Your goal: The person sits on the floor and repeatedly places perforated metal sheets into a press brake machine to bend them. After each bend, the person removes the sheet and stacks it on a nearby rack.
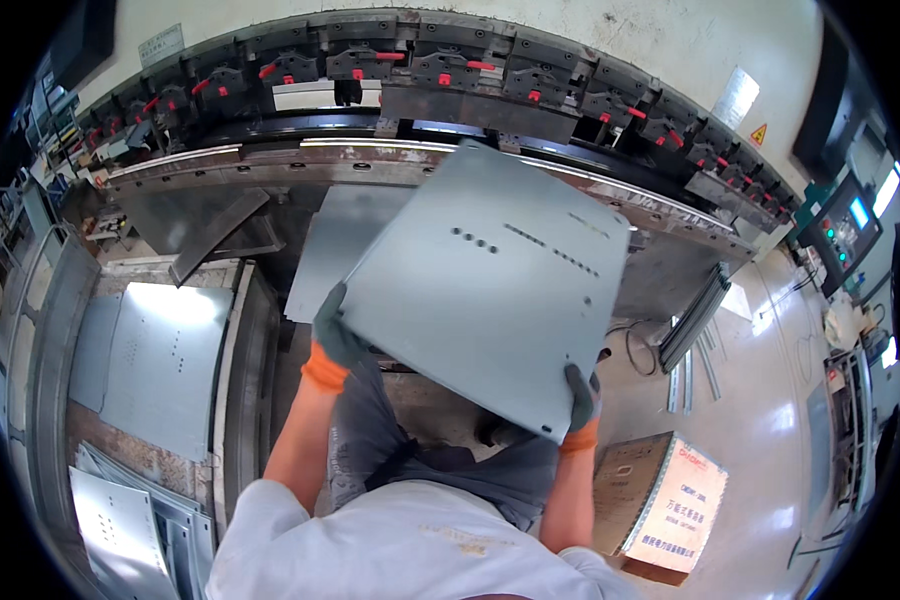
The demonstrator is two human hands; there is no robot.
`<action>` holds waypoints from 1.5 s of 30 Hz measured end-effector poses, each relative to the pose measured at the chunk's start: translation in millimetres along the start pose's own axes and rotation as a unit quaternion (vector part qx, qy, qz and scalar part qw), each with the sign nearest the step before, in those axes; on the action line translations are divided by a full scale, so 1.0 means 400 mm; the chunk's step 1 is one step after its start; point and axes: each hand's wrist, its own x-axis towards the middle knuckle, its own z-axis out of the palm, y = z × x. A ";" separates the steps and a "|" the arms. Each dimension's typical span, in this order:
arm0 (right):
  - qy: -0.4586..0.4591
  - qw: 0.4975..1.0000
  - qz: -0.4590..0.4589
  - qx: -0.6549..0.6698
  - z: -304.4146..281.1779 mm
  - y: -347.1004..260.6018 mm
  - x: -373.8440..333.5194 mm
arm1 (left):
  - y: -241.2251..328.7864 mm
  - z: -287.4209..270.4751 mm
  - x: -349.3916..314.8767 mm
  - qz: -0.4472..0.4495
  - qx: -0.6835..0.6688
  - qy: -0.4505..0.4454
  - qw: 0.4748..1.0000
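Observation:
Between both my hands is a grey metal sheet (470, 290) with rows of small punched holes, tilted in front of my body. Its far corner reaches up to the front edge of the press brake (300, 165). My left hand (338, 330), in a dark glove with an orange cuff, grips the sheet's left corner. At the near right corner my right hand (581, 398), gloved alike, is closed on the edge, thumb on top. The fingers under the sheet are hidden. Behind it, another plain metal sheet (315, 265) shows in part.
On the left, a bench (232, 400) carries flat punched sheets (165, 350), with more stacked sheets (120, 530) nearer me. A cardboard box (635, 480) stands on the floor at right, beyond it metal strips (690, 370). A control panel (842, 235) is at far right.

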 end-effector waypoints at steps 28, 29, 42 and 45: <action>-0.107 0.982 0.153 0.023 0.026 0.026 0.582 | -0.076 -0.081 0.107 0.099 0.062 0.082 0.990; -0.110 0.982 0.152 0.026 0.027 0.027 0.584 | -0.076 -0.085 0.111 0.102 0.068 0.071 0.990; -0.109 0.983 0.147 0.017 0.045 -0.016 0.575 | -0.065 -0.032 0.111 0.092 0.059 0.116 0.987; -0.110 0.984 0.138 0.014 0.030 -0.003 0.586 | -0.067 -0.026 0.111 0.091 0.068 0.129 0.985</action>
